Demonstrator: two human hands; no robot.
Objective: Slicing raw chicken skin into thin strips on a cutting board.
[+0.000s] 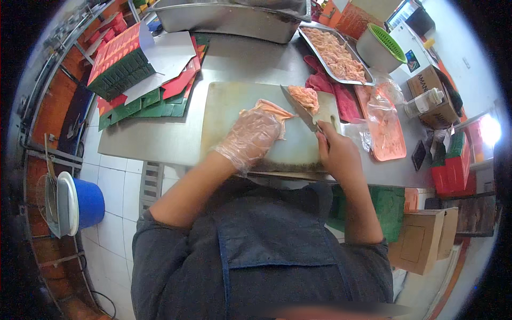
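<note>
My left hand point(256, 134), in a clear plastic glove, presses on a flat piece of raw meat, perhaps chicken skin point(272, 108), on the white cutting board point(228, 96). Its palm and fingertips are mostly hidden. Bare, my right hand point(336, 148) grips the handle of a kitchen knife point(298, 108), whose blade points up and left over the board. Just right of the blade lies a small heap of raw meat pieces point(305, 98). Beyond the board's upper right corner, a metal tray point(334, 78) holds many similar pieces.
Folded red and green cartons point(120, 64) are stacked at the left. A deep steel pan point(228, 20) stands at the back. To the right are a red cloth point(346, 104), an orange tray point(390, 140) with plastic bags, a clear bottle point(422, 102), a phone point(419, 155) and a white tub point(374, 48).
</note>
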